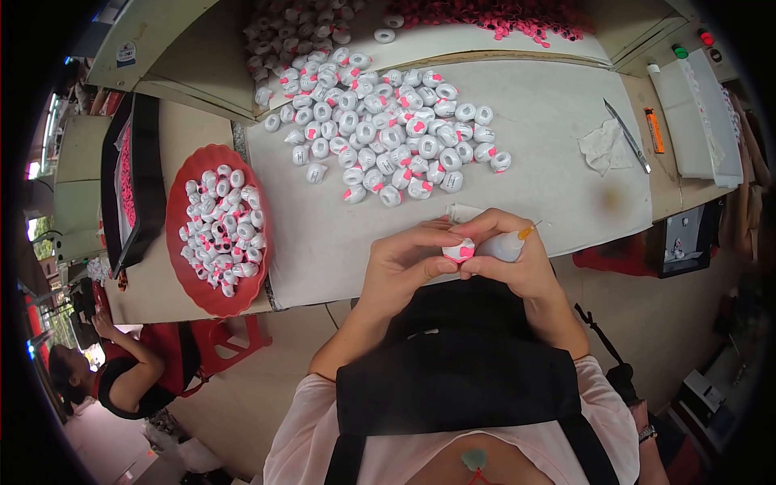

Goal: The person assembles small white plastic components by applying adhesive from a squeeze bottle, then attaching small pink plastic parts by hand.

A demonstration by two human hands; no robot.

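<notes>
Between my two hands, just over the table's near edge, is a small white figure part with a bright pink patch (459,251). My left hand (412,257) pinches it from the left with thumb and fingers. The fingers of my right hand (517,255) close on its other side. Tucked in that same right hand is a translucent glue bottle (503,246) with an orange needle tip pointing up and right. Beyond my hands, a heap of similar white parts with pink patches (388,133) spreads over the white paper (533,153).
At left stands a red scalloped tray (179,242) full of white parts. Tweezers (629,133), a crumpled tissue (605,148) and an orange tube (654,131) lie at right, near a white bin (702,162). Small pink pieces (493,18) fill the back shelf. Another person (129,376) sits lower left.
</notes>
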